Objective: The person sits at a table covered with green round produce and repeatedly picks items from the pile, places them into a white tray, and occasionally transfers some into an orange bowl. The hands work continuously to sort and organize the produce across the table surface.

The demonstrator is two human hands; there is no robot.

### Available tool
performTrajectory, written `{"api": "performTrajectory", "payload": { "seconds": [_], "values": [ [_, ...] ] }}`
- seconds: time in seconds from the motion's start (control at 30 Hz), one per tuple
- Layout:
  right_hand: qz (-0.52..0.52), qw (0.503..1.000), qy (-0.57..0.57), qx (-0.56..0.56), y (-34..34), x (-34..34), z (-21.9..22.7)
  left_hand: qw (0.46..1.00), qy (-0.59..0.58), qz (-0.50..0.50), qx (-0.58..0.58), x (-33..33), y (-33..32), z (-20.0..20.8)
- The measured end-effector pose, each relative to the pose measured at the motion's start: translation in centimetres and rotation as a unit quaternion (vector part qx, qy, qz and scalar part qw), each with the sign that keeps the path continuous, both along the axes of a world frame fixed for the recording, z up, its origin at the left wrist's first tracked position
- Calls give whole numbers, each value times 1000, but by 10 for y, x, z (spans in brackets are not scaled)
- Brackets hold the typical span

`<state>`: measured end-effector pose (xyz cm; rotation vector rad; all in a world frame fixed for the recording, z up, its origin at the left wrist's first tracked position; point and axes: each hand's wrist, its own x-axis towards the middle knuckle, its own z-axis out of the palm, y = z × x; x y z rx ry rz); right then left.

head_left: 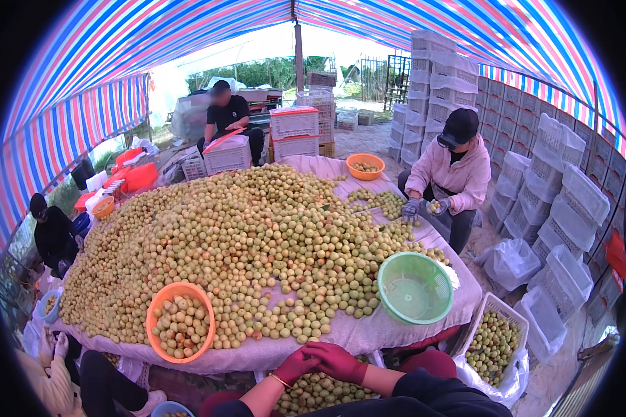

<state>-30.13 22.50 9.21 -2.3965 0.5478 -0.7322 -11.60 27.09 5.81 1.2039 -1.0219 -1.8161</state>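
In dark red gloves, my left hand (295, 365) and my right hand (339, 362) meet in front of me. The right hand's fingers lie closed over the left hand's, hiding what the left fingers hold, if anything. Below them is a crate full of small round green-yellow fruit (316, 395). Just beyond my hands, a big heap of the same fruit (243, 229) covers a table draped in pale pink cloth (368, 333). An orange basin (153, 323) of larger fruit stands near left; a green plastic basket (415, 316) with nothing visible inside stands near right.
A lined crate of fruit (494, 347) stands at my right. Across the table, a gloved person in pink (459, 174) handles fruit. Another orange basin (365, 167) stands at the far edge. Stacked crates (563, 201) line the right side. Other people sit left and far.
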Motion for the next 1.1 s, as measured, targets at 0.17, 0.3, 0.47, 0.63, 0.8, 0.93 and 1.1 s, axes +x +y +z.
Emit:
{"api": "performTrajectory", "payload": {
  "seconds": [0.17, 0.3, 0.47, 0.63, 0.8, 0.93, 1.1],
  "values": [
    [-55, 981, 140, 123, 7, -30, 10, 988, 104, -113, -4, -13, 7, 26],
    [-201, 975, 90, 33, 0, -91, 22, 986, 89, -139, 3, 1, 2, 34],
    [-373, 927, 38, -21, -22, -252, 20, 950, -247, -126, -142, 33, 0, 19],
    [-541, 808, 233, 4, -2, -432, 22, 873, -374, -239, -204, 30, 6, 14],
    [-611, 751, 230, -97, -3, -449, 51, 849, -421, -237, -215, 27, -4, 17],
    [-394, 894, 152, -149, -49, -296, 59, 822, -453, -237, -249, 26, -13, 14],
    [-124, 976, 135, -117, -81, -68, 32, 785, -516, -233, -252, 37, -18, 16]
  ]
}}
